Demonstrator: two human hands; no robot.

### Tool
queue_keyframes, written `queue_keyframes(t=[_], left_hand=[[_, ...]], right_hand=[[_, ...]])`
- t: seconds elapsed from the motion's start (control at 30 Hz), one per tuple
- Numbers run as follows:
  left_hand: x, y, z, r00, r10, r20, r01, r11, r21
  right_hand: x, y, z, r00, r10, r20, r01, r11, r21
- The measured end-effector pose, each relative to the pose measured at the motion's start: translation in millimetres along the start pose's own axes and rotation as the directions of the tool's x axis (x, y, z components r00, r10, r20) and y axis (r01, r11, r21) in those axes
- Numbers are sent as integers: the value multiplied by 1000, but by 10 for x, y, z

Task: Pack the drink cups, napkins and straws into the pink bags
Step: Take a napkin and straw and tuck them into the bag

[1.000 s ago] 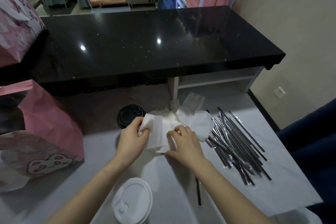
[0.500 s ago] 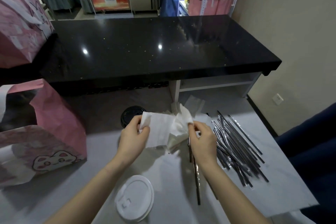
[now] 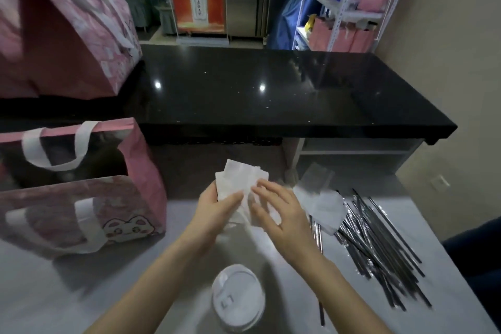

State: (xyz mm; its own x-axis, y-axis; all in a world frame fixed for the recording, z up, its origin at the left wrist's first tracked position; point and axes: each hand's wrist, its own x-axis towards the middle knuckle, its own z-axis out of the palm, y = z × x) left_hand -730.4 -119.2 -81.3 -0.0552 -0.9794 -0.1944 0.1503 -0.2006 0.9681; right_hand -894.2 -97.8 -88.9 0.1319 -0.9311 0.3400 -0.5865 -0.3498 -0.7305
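Grey counter (image 3: pixel 108 293), napkins (image 3: pixel 238 179) gripped in left hand (image 3: pixel 214 211), right hand (image 3: pixel 282 217) spread, seemingly touching them, straws (image 3: pixel 379 247) nearby.

Two pink bags (image 3: pixel 141 171), one lidded cup (image 3: pixel 238 298), several napkins (image 3: pixel 241 182), and a heap of straws (image 3: pixel 379 247) too many to count.

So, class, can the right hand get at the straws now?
Probably yes: the straws lie beside the right hand, with only a loose napkin overlapping them, and its fingers rest on the napkins.
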Motion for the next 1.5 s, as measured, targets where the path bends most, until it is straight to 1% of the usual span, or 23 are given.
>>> queue_keyframes(t=[0.07,0.13,0.2,0.27,0.33,0.43,0.53,0.7,0.77,0.8,0.83,0.87,0.9,0.93,1.0,1.03,1.1,1.17,1.23,1.33,1.4,1.47,1.5], left_hand=[[-73,146,-208,1000,22,-22,-21,1000,17],[-161,329,-432,1000,31,-5,-31,1000,-3],[-251,500,-661,999,54,8,-54,999,-9],[-345,662,-892,995,101,2,-101,995,5],[-432,831,-1137,980,194,-35,-190,977,94],[-546,1079,-1567,948,306,-90,-289,943,165],[-616,1277,-1984,917,375,-134,-346,917,197],[-596,1478,-2603,892,397,-214,-347,908,236],[-567,1513,-2887,869,442,-221,-358,872,335],[-545,1510,-3035,839,493,-231,-355,817,454],[-519,1496,-3182,798,560,-224,-328,715,617],[-488,1476,-3314,764,620,-177,-288,574,767],[-458,1457,-3416,758,646,-89,-269,434,860],[-422,1433,-3504,783,622,7,-277,338,899],[-363,1386,-3627,863,475,175,-335,276,901],[-334,1364,-3667,891,394,227,-349,272,897],[-282,1330,-3713,928,262,264,-329,249,911],[-251,1312,-3717,939,203,276,-317,208,925],[-243,1284,-3700,940,176,293,-325,190,927],[-269,1244,-3690,944,148,295,-320,188,929],[-304,1262,-3685,944,155,290,-317,195,928],[-339,1330,-3651,944,211,254,-298,219,929],[-351,1360,-3609,934,278,224,-291,230,929]], right_hand=[[138,-172,46,993,105,-51,-95,981,169],[284,-412,111,977,193,86,-211,872,442],[423,-650,215,960,203,196,-280,762,584],[540,-894,328,964,192,185,-265,753,602],[670,-1155,442,967,174,186,-253,733,631],[850,-1531,648,939,107,326,-315,645,697],[1009,-1930,932,927,44,373,-310,652,692],[1280,-2411,1456,959,69,277,-231,755,614],[1397,-2496,1589,967,110,232,-226,793,565],[1448,-2511,1639,981,98,170,-171,853,493],[1491,-2509,1688,995,44,88,-74,924,375],[1529,-2485,1731,999,-39,19,34,972,233],[1555,-2458,1761,991,-131,-9,132,986,99],[1581,-2426,1783,978,-206,18,206,978,-20],[1619,-2375,1810,941,-263,213,301,938,-172],[1632,-2363,1824,910,-216,354,302,930,-211],[1644,-2373,1863,803,-40,595,256,924,-284],[1649,-2397,1947,689,100,717,196,927,-318],[1663,-2408,2062,663,136,737,213,909,-359],[1672,-2394,2163,723,94,684,252,886,-389],[1651,-2354,2129,738,91,669,215,907,-361],[1581,-2310,2004,735,81,673,200,922,-330],[1521,-2273,1909,755,65,653,194,929,-316]])
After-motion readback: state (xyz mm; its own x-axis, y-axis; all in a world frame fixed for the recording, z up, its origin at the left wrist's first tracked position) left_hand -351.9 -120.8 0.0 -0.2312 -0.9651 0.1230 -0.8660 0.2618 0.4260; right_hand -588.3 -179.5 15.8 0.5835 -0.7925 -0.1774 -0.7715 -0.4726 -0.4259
